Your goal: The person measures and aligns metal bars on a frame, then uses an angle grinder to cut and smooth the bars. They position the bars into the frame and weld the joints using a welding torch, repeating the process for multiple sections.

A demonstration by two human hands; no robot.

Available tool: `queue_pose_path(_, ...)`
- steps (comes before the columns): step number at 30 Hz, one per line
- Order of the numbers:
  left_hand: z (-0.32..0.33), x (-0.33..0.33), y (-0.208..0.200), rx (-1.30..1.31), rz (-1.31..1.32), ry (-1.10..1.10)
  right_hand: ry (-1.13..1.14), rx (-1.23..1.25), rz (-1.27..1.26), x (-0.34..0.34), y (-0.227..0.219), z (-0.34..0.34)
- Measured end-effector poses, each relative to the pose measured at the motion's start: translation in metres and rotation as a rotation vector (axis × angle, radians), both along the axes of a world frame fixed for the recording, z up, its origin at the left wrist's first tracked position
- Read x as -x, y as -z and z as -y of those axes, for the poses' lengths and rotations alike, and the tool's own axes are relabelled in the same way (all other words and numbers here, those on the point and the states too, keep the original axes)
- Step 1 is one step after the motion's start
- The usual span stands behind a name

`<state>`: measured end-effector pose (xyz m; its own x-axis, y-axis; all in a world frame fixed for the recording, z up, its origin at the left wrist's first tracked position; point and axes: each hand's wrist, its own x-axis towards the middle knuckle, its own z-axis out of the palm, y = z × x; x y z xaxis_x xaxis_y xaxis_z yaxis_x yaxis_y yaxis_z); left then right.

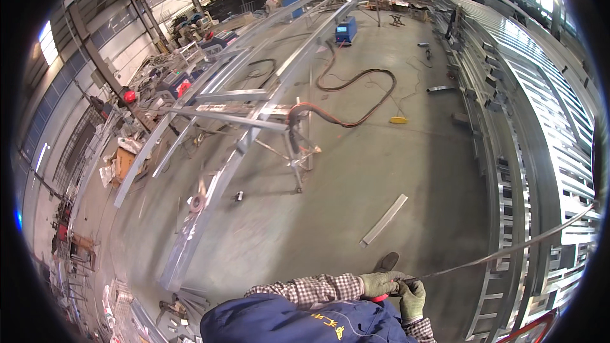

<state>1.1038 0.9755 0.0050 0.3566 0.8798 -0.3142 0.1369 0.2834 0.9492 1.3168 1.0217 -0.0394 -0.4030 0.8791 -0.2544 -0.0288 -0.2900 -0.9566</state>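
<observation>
Both of my gloved hands meet low in the picture, close in front of my blue-clad body. My left hand [380,284] is closed, its fingers at the near end of a long dark cable or strap [502,253]. My right hand [413,300] is also closed and pinches at the same end, touching the left fingers. From there the cable runs up and away to the right rim. A small red thing [380,298] shows under my left hand; its kind is hidden by the glove. One dark shoe [388,261] stands on the floor just beyond.
A short metal profile [383,221] lies on the floor ahead. Long metal frames [216,190] rest on stands to the left. Stacked metal ladder-like frames [553,146] line the right. A blue machine [345,30] stands farther off, with a thick hose [387,82] snaking across the floor.
</observation>
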Motion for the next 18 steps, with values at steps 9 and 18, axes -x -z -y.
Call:
queue_pose_path(9, -0.274, -0.012, -0.037, 0.108, -0.113, 0.167, 0.283, -0.059, 0.089, -0.005, -0.066, -0.222)
queue_pose_path(18, -0.461, 0.023, -0.031, 0.258, -0.418, 0.452, 0.857, -0.178, -0.057, -0.109, -0.113, -0.448)
